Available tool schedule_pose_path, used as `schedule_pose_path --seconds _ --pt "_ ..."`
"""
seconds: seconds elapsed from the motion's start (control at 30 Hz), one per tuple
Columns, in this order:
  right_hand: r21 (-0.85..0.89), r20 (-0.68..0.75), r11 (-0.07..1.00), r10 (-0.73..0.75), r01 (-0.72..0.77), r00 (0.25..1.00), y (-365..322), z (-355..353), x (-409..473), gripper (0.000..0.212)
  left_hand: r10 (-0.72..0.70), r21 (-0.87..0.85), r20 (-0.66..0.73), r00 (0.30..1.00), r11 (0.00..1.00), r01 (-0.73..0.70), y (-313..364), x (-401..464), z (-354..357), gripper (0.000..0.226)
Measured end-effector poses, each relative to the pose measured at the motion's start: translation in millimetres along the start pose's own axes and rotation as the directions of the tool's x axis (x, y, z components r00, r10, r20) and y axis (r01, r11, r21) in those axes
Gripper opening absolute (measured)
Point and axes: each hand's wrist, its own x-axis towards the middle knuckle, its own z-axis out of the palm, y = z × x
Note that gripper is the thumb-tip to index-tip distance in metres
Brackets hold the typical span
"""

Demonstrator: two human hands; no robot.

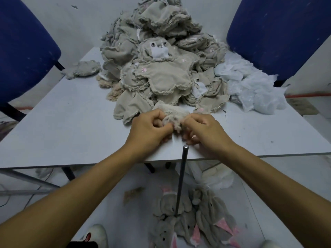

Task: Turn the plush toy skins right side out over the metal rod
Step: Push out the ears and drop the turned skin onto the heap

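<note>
Plush toy skin (174, 116), one small beige piece, sat bunched up between the two hands, just above the near part of the table (71, 122) and right in front of the big pile of skins (157, 68). The left hand (148, 130) had its fingers curled round the left side of the skin, and the right hand (202, 130) had its fingers curled round the right side, so both were pinching and pulling at the fabric. The fuzzy side showed at the top of the piece, so it looked partly turned, but how much was hard to tell. The metal rod (180, 181) stood up from the floor, and its shiny tip was just below the hands, near the table edge, not yet touching the skin as far as could be seen. The step in hand looked like opening the skin to find its hole. The next move would likely call for bringing that hole down onto the rod tip and pushing the fabric over it. Both arms reached straight forward, wrists close together, with the backs of the hands facing up. More finished toy skins (189, 221) lay on the floor by the foot of the rod.
</note>
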Motion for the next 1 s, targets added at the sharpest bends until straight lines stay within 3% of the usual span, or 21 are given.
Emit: schedule_pose_path --seconds 0.1,0.27,0.37,0.47,0.6,0.7,0.77,0.83,0.9,1.0 --pt "-0.107 -0.089 0.991 -0.095 0.085 0.991 2.1 9.6 -8.0 0.030 -0.042 0.021 -0.120 0.992 0.999 0.044 2.9 4.6 6.7 0.024" --pt "-0.104 -0.287 0.994 -0.064 0.035 0.956 3.2 8.4 -7.2 0.031 0.024 -0.024 0.076 0.997 0.999 -0.022 7.4 -0.3 9.3 0.022" --pt "-0.090 -0.387 0.996 -0.021 -0.015 0.922 2.3 12.7 -2.3 0.028 0.136 0.138 0.034 0.990 0.981 -0.139 10.4 -9.3 14.5 0.023" --pt "0.045 -0.388 0.997 0.072 -0.059 0.919 2.4 13.1 5.1 0.027 0.284 0.309 -0.004 0.959 0.912 -0.269 14.3 -11.8 13.8 0.011" --pt "-0.062 -0.426 0.996 0.029 -0.061 0.904 4.0 13.6 9.1 0.019 0.491 0.405 0.009 0.871 0.795 -0.452 23.2 -17.9 17.7 0.012" --pt "0.107 -0.314 0.991 0.115 -0.085 0.942 3.0 7.5 9.7 0.018 0.479 0.383 0.066 0.875 0.798 -0.465 27.8 -7.8 8.8 0.020" --pt "0.183 -0.205 0.979 0.131 -0.093 0.970 0.5 -2.7 10.0 0.019 0.390 0.447 0.155 0.908 0.792 -0.416 26.4 5.0 -4.1 0.052" --pt "0.286 -0.124 0.952 0.154 -0.114 0.980 -2.0 -11.8 8.3 0.018 0.241 0.498 0.338 0.910 0.774 -0.391 20.3 12.9 -14.2 0.080" --pt "0.406 -0.057 0.894 0.233 -0.191 0.971 -5.1 -16.0 7.1 0.020 0.211 0.389 0.426 0.880 0.835 -0.389 15.2 10.3 -14.6 0.065" --pt "0.597 0.012 0.751 0.343 -0.282 0.939 -12.4 -19.8 3.1 0.016 0.197 0.161 0.304 0.932 0.954 -0.254 12.9 6.8 -10.5 0.032"
